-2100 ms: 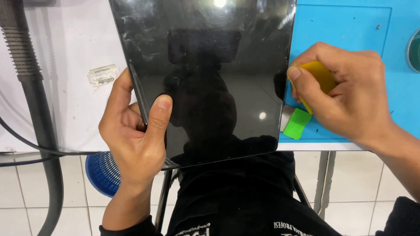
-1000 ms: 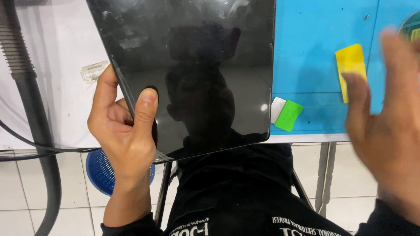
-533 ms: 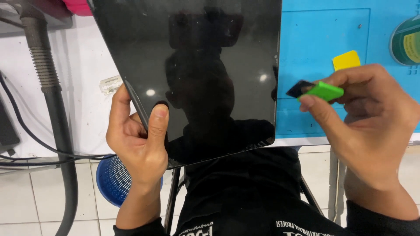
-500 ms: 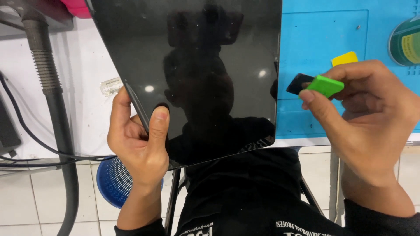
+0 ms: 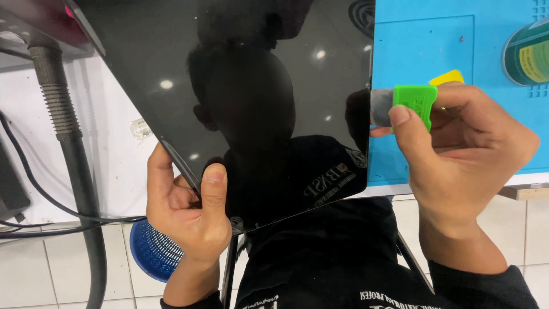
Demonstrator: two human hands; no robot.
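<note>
The left hand (image 5: pixel 191 209) is gripping the tablet (image 5: pixel 246 109) at its lower left corner, thumb lying flat on the black glass and fingers curled behind the edge, and is holding it tilted above the worktop (image 5: pixel 114 149). The right hand (image 5: pixel 463 154) is closed in a pinch on a green pick (image 5: pixel 414 102), thumb on top and forefinger behind, and the pick's thin grey blade is reaching the tablet's right edge, about halfway up. It looks as though the step in hand is working the pick into the seam between glass and frame; whether the blade is already in the gap cannot be told. The next move is calling for a shallow, flat entry and a firm counter-hold from the left hand. Beyond the right hand, a yellow pick (image 5: pixel 449 76) is lying on the blue mat (image 5: pixel 423 46), just behind the fingers.
</note>
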